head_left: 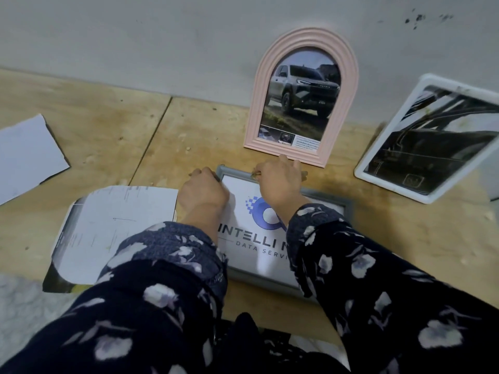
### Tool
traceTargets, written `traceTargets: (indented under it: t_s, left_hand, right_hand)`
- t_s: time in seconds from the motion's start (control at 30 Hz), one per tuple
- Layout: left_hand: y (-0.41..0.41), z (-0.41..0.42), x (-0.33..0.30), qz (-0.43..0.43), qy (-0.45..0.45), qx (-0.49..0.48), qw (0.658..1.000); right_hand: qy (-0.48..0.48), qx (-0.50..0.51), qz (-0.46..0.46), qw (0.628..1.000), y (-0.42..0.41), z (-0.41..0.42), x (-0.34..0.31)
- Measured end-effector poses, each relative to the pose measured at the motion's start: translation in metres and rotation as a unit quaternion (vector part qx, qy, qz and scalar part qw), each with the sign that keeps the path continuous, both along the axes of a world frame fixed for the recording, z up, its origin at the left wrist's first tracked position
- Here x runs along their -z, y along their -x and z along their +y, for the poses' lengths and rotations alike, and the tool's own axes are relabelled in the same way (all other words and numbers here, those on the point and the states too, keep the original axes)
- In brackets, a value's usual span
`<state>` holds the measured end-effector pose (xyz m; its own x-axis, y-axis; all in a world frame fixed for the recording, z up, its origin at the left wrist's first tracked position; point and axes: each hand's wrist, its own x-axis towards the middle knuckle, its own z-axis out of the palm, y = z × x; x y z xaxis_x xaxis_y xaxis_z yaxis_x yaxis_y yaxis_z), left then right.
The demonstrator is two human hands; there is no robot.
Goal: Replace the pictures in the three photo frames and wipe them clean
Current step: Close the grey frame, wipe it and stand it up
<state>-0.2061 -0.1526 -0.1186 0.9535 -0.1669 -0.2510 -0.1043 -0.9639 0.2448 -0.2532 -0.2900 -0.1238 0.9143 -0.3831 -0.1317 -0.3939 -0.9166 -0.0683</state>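
A grey rectangular frame [348, 205] lies flat on the wooden floor in front of me, with a white logo picture [253, 255] inside it. My left hand [204, 194] grips the frame's far left corner. My right hand [279, 182] pinches something small at the frame's far edge; what it holds is too small to tell. A pink arched frame [259, 103] with a pickup-truck picture leans upright against the wall just behind my hands. A white rectangular frame [361, 168] with a dark car picture leans tilted at the right.
A loose printed sheet [113, 225] lies face down on the floor left of the grey frame. Another white sheet [27, 155] lies at the far left. The grey wall [162, 44] rises close behind. A pale rug edge [19, 298] shows at the lower left.
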Motion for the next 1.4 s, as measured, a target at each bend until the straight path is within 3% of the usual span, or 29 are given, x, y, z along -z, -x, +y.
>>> traceTargets:
  t_s: [0.57, 0.73, 0.93, 1.07, 1.4]
  left_hand:
    - [0.010, -0.010, -0.002, -0.008, -0.027, -0.008, 1.000]
    - [0.012, -0.012, -0.002, -0.011, -0.027, -0.010, 1.000]
    - [0.012, -0.016, -0.003, -0.012, -0.045, -0.007, 0.999]
    - [0.009, -0.016, -0.003, -0.009, -0.051, 0.002, 0.999]
    - [0.006, -0.016, 0.001, -0.010, -0.057, 0.006, 0.998]
  right_hand:
    - [0.057, 0.037, -0.024, 0.997, 0.081, -0.061, 0.004]
    - [0.118, 0.070, -0.108, 0.985, 0.104, -0.077, 0.017]
    - [-0.036, 0.128, -0.058, 0.989, 0.121, -0.104, 0.021]
    - [-0.069, 0.163, -0.012, 0.984, 0.124, -0.111, 0.012]
    - [-0.111, 0.277, -0.052, 0.953, 0.131, -0.105, 0.009]
